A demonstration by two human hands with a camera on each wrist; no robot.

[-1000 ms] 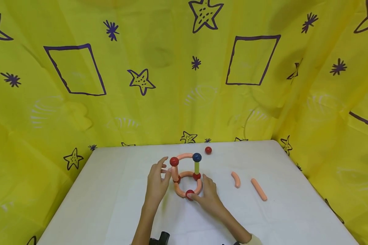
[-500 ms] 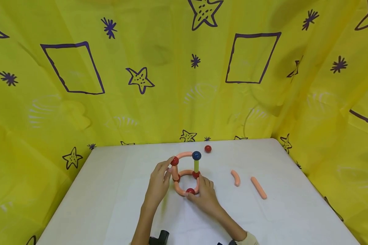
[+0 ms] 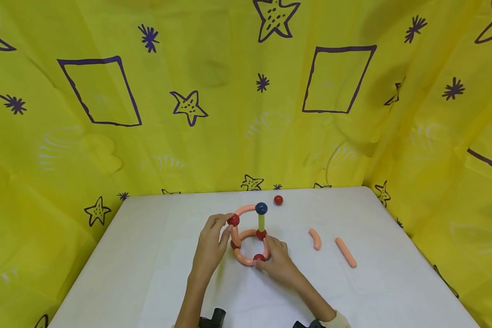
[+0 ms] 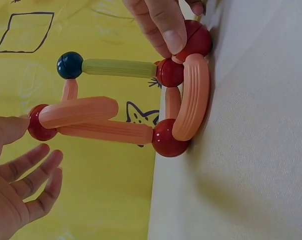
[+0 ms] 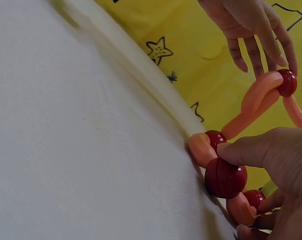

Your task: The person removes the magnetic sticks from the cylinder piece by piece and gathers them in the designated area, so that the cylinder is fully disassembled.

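A frame of magnetic balls and sticks stands on the table. Its base is a ring of curved peach sticks (image 3: 243, 259) joined by red balls, with a front red ball (image 3: 259, 258). One yellow-green stick (image 3: 261, 223) rises to a blue ball (image 3: 261, 208). My left hand (image 3: 210, 243) pinches the upper red ball (image 4: 41, 123) at the left, its other fingers loosely bent. From that ball a curved peach stick (image 4: 81, 111) sticks out with one end free. My right hand (image 3: 282, 262) grips the base, thumb (image 5: 243, 150) against the front ball and fingers along the right side.
To the right lie a short curved peach stick (image 3: 315, 239) and a straight peach stick (image 3: 346, 252). A loose red ball (image 3: 278, 200) sits near the far edge of the white table (image 3: 156, 255). Yellow curtains (image 3: 221, 150) hang behind and at both sides.
My left fingers have come onto the upper red ball, which now sits slightly lower. My right fingers have drawn in against the base, and its front ball has shifted a little right.
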